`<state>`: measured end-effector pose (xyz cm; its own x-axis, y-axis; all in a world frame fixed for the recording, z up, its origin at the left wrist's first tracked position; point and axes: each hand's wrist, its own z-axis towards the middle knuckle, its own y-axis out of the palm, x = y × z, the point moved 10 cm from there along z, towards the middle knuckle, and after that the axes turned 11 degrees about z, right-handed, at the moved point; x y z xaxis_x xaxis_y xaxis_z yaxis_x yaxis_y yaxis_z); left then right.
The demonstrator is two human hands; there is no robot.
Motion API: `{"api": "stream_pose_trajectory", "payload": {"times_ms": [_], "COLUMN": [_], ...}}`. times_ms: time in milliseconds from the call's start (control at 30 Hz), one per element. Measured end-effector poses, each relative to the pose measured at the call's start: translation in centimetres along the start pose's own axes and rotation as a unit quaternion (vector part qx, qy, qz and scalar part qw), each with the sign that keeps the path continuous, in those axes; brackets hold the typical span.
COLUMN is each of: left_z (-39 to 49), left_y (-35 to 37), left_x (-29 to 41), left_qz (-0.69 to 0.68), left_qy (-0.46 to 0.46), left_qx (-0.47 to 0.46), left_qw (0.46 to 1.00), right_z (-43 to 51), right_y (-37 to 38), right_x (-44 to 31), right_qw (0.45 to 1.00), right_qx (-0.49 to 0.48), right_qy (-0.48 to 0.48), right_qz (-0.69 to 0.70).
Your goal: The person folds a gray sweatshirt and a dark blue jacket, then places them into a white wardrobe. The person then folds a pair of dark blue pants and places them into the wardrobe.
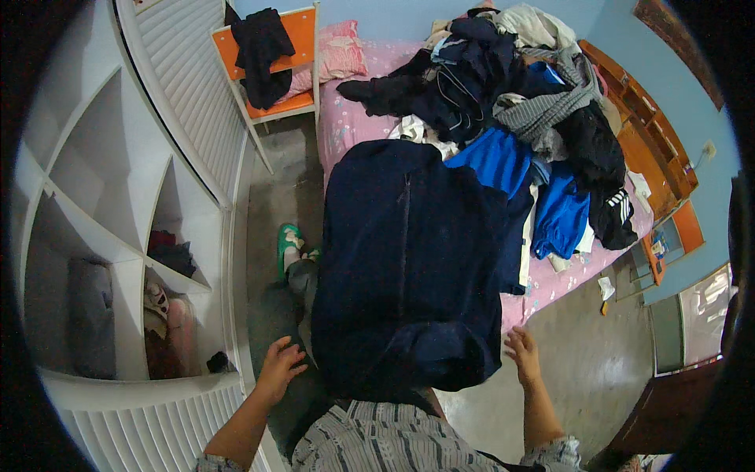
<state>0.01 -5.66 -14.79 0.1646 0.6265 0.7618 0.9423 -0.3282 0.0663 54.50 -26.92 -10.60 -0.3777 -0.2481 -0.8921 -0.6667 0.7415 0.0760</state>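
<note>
A large dark navy garment with a seam down its middle lies spread out before me, from the bed's edge to close by my body. To its left is my left hand, fingers apart and holding nothing. My right hand is beside the lower right side of the garment, its fingers spread and slightly bent, with nothing seen in it. Beyond the garment, a heap of clothes covers much of the pink flowered bedsheet, with blue garments at the near side.
An open white wardrobe with some clothes in its compartments stands at left. An orange chair holds black clothing beside a pink pillow. A wooden headboard is at right. A green shoe shows on a foot below the chair.
</note>
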Motion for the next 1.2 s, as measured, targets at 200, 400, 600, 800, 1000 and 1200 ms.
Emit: {"api": "stream_pose_trajectory", "payload": {"times_ms": [200, 400, 600, 800, 1000, 1200], "left_z": [3.5, -0.1, -3.3, 0.1, 4.5, 5.2], "left_y": [6.2, 5.6, 2.1, 1.3, 2.7, 3.3], "left_x": [-0.7, 3.5, 3.0, 2.4, 2.4, 1.3], "left_qz": [-0.003, -0.033, 0.267, 0.238, 0.128, 0.121], "left_qy": [-0.146, -0.084, -0.025, -0.088, -0.152, -0.194], "left_qx": [0.016, -0.028, -0.007, 0.036, 0.014, 0.064], "left_qw": [0.989, 0.996, 0.963, 0.967, 0.980, 0.971], "right_z": [4.3, 0.6, 2.1, 10.2, 16.3, 17.8], "right_y": [8.8, 12.6, 11.9, 7.8, 9.9, 16.9], "right_x": [-2.6, -6.4, -2.3, -8.3, -8.2, -7.4], "right_qw": [0.963, 0.989, 0.955, 0.993, 0.995, 0.949], "right_qx": [-0.011, -0.144, -0.182, -0.007, 0.011, -0.142], "right_qy": [-0.026, 0.013, 0.060, -0.116, 0.066, 0.191], "right_qz": [-0.268, -0.041, -0.227, -0.015, 0.078, 0.209]}}
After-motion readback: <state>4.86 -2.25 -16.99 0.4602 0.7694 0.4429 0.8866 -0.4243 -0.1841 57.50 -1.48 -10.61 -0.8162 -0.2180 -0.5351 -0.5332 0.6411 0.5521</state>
